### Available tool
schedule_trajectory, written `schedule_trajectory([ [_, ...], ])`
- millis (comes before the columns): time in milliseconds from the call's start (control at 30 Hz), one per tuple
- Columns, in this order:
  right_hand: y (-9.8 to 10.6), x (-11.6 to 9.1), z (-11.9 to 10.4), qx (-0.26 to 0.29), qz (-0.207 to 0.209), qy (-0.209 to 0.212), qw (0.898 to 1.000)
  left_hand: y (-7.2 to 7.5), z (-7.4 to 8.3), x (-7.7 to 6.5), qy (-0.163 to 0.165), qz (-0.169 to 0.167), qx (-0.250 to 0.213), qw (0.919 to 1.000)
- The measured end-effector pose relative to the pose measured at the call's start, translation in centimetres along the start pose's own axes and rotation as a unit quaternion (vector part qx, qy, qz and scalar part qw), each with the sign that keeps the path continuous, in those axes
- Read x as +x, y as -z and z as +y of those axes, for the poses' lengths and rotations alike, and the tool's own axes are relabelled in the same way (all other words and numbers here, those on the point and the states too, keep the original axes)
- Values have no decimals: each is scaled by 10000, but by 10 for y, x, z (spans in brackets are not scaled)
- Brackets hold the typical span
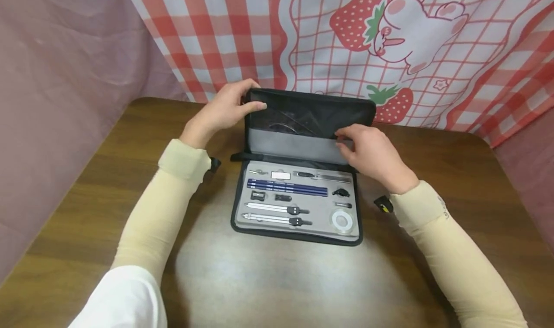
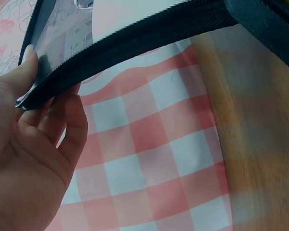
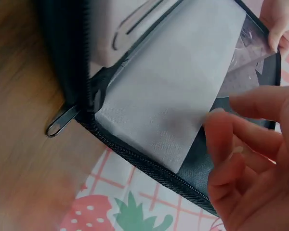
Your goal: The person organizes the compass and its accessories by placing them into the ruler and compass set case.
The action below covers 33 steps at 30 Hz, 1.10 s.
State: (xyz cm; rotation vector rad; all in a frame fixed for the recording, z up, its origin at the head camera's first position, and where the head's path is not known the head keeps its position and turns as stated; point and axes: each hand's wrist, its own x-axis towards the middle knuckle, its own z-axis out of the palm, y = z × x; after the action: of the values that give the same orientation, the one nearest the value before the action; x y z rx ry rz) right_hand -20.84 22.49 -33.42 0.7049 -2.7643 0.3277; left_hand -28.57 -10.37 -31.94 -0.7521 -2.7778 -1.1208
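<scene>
A black zippered case [image 1: 237,208] lies unfolded on the table, its lid [image 1: 311,102] raised at the back. My left hand [image 1: 225,107] grips the lid's upper left corner, thumb inside and fingers behind. A grey pocket [image 1: 294,147] lines the lid, and clear plastic drawing templates [image 3: 238,77] stick out of it. My right hand [image 1: 372,152] is at the pocket's edge on the right, fingers bent, thumb apart and nothing between them. The grey tray holds blue pencils [image 1: 287,188], two compasses [image 1: 277,220], a white eraser [image 1: 280,175], a sharpener [image 1: 258,195] and a tape roll [image 1: 342,220].
The brown wooden table [image 1: 277,289] carries the case near its back edge. Behind hangs a red-and-white checked cloth [image 1: 225,34] with strawberries, right behind the lid. A zipper pull [image 3: 60,122] sticks out at the case's hinge.
</scene>
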Motion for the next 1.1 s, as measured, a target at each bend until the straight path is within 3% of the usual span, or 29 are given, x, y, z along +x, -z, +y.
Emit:
schedule_trajectory([
  [133, -1, -1, -3, -170, -413, 27, 9990, 2, 0, -1, -99, 23, -28, 9999],
  [300, -5, -4, -9, -275, -227, -27, 9994, 3, 1, -2, -110, 27, 61, 9999],
  [467, -11, -8, -8, 79, 16, 18, 10000, 1, 1, -1, -59, 57, 69, 9999],
  [633, -14, -8, -11, 573, -120, 33, 9983, 3, 3, -1, -78, 21, 38, 10000],
  [833, -11, -5, -19, 747, -393, -297, 9960, 5, 3, -3, -413, -408, -156, 9982],
  [1100, -7, -2, -22, 937, -1280, -814, 9840, 7, 6, -5, -491, -882, -273, 9945],
])
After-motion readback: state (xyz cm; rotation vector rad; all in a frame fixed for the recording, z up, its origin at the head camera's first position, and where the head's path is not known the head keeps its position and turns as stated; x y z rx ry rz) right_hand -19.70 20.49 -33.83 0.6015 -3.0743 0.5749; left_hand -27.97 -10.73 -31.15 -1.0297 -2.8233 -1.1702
